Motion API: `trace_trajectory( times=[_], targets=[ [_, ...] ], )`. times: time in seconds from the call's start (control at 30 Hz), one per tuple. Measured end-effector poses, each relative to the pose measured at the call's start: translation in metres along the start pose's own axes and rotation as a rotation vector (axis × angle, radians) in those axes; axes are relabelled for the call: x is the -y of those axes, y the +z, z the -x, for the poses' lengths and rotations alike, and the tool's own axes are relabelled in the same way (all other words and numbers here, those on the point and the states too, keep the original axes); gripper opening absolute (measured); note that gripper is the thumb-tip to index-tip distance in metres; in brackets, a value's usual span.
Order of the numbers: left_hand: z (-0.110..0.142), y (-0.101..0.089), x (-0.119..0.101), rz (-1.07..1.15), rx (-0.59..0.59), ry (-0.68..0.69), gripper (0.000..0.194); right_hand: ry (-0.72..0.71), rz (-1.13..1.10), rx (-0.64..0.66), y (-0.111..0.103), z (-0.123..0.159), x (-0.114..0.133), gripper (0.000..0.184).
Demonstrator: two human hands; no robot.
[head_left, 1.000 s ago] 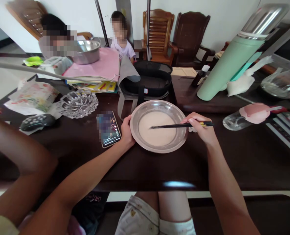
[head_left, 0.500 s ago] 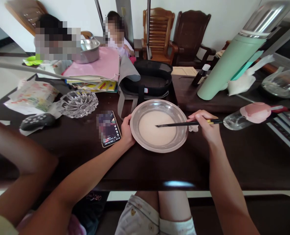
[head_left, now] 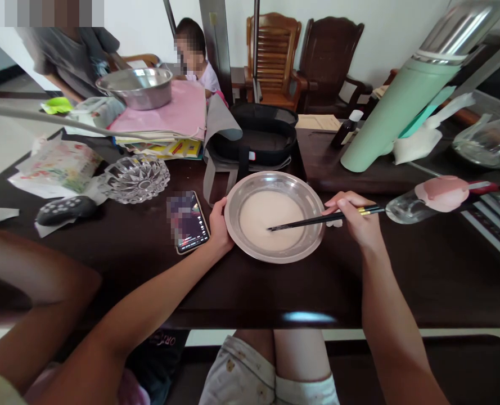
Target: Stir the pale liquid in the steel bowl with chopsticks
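Note:
A shallow steel bowl [head_left: 250,253] of pale, milky batter sits on the dark table [head_left: 401,270] in front of me. My left hand [head_left: 220,230] grips the bowl's left rim. My right hand [head_left: 357,220] is closed on a pair of black chopsticks [head_left: 312,221] whose tips dip into the batter right of the bowl's centre. A phone [head_left: 188,223] with a lit screen lies just left of my left hand.
A crystal dish [head_left: 135,179], remote [head_left: 64,209], black bag [head_left: 253,140], green thermos [head_left: 405,95] and pink-lidded glass bottle [head_left: 435,197] crowd the table. A second steel bowl [head_left: 135,87] sits on pink paper at the back. Another person's arm [head_left: 30,292] lies at the left. Two people are behind.
The chopstick tips swept from the bowl's centre rightward and down through the batter. The person at the back left stood up. My left hand stayed on the rim.

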State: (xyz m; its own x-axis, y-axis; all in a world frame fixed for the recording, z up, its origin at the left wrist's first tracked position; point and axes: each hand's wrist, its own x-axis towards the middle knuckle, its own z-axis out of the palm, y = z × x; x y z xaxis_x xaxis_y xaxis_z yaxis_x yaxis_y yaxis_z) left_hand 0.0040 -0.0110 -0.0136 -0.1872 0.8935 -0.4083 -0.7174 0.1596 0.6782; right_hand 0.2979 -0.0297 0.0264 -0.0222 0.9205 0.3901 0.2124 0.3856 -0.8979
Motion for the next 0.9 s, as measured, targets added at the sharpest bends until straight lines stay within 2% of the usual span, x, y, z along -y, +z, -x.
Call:
trace_trajectory(
  times=[0.1,0.2,0.3,0.47,0.57,0.67,0.83,0.9],
  targets=[
    [0.0012,0.0008,-0.0011,0.001,-0.007,0.0,0.021,-0.04,0.06,0.091,0.0037,-0.0005,0.0023,0.038],
    [0.0011,0.0,-0.001,-0.001,0.002,-0.012,0.022,-0.039,0.097,0.048,0.0024,-0.0008,0.0023,0.038],
    [-0.0003,-0.0024,0.0002,-0.014,0.017,-0.016,0.023,0.0,0.025,-0.028,-0.0012,0.0003,0.0002,0.035],
    [-0.001,-0.004,0.0005,-0.014,0.03,-0.008,0.022,-0.034,0.038,0.1,0.0033,0.0004,0.0031,0.039],
    [-0.0005,-0.0032,0.0002,-0.009,0.033,-0.004,0.022,-0.037,0.092,0.053,0.0026,-0.0003,0.0038,0.039],
    [-0.0011,-0.0036,0.001,-0.009,0.04,-0.01,0.024,0.006,0.042,-0.03,-0.0014,0.0004,0.0017,0.038],
    [-0.0039,-0.0066,0.0025,-0.021,0.033,0.0,0.023,0.001,0.047,0.085,0.0029,0.0005,0.0036,0.042],
    [-0.0038,-0.0066,0.002,-0.023,0.032,-0.005,0.023,-0.022,0.091,0.071,0.0037,-0.0005,0.004,0.042]
  ],
)
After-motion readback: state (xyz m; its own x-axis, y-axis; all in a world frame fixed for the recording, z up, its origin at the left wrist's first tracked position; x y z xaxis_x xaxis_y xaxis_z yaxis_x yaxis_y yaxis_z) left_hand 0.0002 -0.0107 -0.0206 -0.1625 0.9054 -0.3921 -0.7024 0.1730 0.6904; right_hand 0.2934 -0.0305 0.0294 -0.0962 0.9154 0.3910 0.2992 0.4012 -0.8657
